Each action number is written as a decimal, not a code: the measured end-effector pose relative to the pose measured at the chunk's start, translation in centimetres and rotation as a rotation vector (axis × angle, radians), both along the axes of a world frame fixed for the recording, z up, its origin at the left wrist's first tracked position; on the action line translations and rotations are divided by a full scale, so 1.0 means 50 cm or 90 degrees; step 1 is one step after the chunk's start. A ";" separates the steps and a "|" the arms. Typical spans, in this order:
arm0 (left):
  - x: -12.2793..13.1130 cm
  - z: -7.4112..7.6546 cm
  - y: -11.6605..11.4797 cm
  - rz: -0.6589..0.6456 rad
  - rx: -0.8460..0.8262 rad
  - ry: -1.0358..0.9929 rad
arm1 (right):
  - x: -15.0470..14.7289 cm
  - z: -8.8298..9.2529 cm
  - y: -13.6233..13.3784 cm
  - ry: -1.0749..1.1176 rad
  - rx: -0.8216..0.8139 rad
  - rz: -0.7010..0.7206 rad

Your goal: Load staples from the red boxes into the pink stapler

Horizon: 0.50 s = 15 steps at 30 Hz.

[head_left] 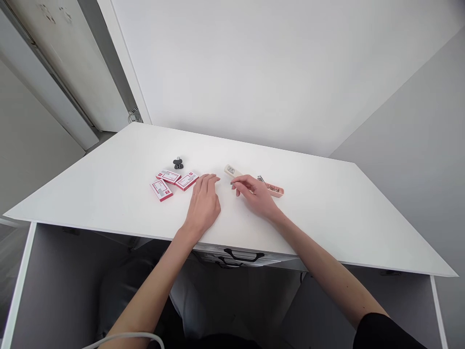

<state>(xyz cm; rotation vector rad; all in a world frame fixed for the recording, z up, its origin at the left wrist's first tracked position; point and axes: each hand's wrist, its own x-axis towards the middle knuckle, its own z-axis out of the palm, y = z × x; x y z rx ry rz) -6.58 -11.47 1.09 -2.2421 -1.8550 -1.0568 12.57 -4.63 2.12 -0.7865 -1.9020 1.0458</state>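
My left hand (pixel 204 199) rests on the white desk top, fingers stretched out and held close together, beside the nearest of several small red-and-white boxes (pixel 186 181). In my right hand (pixel 254 194), thumb and forefinger pinch a small grey metal piece (pixel 232 183), too small to make out well. Under and behind that hand lies what looks like an opened stapler. Its cream part (pixel 231 170) bears a printed square code, and its pink part (pixel 276 189) shows metal inside. My right hand hides the middle between them.
Behind the boxes stands a small black clip-like object (pixel 178 163). The desk (pixel 319 213) backs onto a white wall. Below its front edge are drawers with black handles (pixel 244 255). A white cable (pixel 134 335) crosses my left forearm.
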 end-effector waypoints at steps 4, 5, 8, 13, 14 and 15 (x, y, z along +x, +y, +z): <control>0.010 0.004 0.003 -0.036 -0.003 0.058 | 0.005 0.000 0.010 0.067 -0.037 -0.020; 0.013 0.006 0.005 -0.050 -0.006 0.075 | 0.005 0.000 0.011 0.072 -0.042 -0.024; 0.020 0.010 0.018 -0.089 -0.013 0.116 | 0.006 0.002 0.013 0.083 -0.064 -0.015; 0.021 0.011 0.060 -0.124 -0.012 0.144 | 0.008 0.008 0.015 0.118 -0.113 -0.002; 0.020 0.010 0.068 -0.127 -0.014 0.145 | 0.009 0.010 0.015 0.118 -0.117 -0.010; 0.019 0.008 0.075 -0.129 -0.017 0.145 | 0.010 0.011 0.016 0.117 -0.121 -0.019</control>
